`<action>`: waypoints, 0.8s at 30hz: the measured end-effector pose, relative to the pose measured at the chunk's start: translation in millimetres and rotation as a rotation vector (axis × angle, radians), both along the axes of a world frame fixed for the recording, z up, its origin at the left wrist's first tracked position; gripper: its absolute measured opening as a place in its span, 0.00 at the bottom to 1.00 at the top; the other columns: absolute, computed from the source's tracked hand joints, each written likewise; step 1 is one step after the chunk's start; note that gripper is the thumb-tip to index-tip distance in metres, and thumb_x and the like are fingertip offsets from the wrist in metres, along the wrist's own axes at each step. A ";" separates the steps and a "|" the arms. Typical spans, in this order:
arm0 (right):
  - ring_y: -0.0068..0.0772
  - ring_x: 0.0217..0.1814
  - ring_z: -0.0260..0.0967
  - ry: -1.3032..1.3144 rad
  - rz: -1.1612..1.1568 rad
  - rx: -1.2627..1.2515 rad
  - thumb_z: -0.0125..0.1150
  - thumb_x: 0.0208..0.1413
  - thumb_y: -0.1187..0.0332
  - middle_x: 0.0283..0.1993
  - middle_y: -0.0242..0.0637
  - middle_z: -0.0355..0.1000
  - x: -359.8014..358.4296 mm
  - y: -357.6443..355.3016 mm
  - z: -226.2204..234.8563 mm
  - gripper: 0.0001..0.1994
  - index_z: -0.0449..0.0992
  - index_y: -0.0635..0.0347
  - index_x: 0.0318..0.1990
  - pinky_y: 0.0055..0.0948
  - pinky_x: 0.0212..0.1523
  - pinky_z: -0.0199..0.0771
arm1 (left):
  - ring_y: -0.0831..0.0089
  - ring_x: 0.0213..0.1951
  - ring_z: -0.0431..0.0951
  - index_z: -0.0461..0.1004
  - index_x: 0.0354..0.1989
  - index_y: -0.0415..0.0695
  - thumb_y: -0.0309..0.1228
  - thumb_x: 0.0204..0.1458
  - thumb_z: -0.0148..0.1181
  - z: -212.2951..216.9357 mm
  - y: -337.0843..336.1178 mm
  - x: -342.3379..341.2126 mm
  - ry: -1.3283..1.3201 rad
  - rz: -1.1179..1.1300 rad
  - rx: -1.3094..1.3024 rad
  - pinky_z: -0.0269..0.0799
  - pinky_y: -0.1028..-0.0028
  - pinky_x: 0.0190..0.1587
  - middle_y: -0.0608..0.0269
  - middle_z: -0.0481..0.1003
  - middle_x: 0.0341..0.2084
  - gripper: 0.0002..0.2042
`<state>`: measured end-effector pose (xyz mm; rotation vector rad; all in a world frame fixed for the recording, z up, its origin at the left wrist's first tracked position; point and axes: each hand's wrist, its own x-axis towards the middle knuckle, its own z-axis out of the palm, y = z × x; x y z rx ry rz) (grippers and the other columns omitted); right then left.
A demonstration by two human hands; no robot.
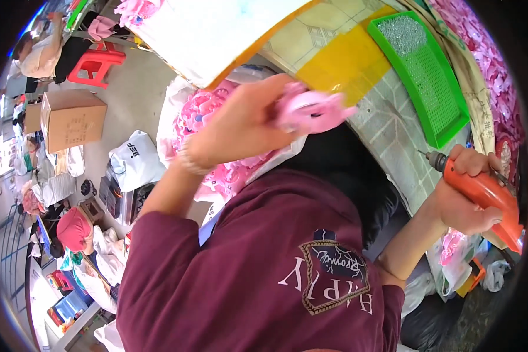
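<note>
Hands of the wearer: two – left hand (243, 117) at twelve o'clock, right hand (460, 205) at three. Pink piece (314, 111) in the left: seemingly one, blurred. Orange power driver (481, 190): one, three o'clock. Green tray (437, 111): one, two o'clock; small metal pieces (402, 35) inside, past counting. Pink heaps (196, 111): at least three – two toward eleven, one at two; pieces uncountable. Red stool (97, 64): one, ten o'clock. Cardboard boxes (73, 120): at least two, nine to ten. Other people (41, 58): at least two, eight to ten.
</note>
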<state>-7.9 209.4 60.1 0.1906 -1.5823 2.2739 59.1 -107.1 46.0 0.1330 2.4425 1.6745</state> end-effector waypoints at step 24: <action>0.27 0.26 0.59 0.102 0.086 -0.014 0.56 0.48 0.39 0.27 0.34 0.62 9.5 11.9 -15.6 0.35 0.58 0.59 0.53 0.28 0.30 0.61 | 0.83 0.19 0.67 0.74 0.37 0.39 0.24 0.44 0.60 42.3 -75.9 -43.0 0.123 0.013 -0.478 0.65 0.79 0.23 0.66 0.71 0.18 0.10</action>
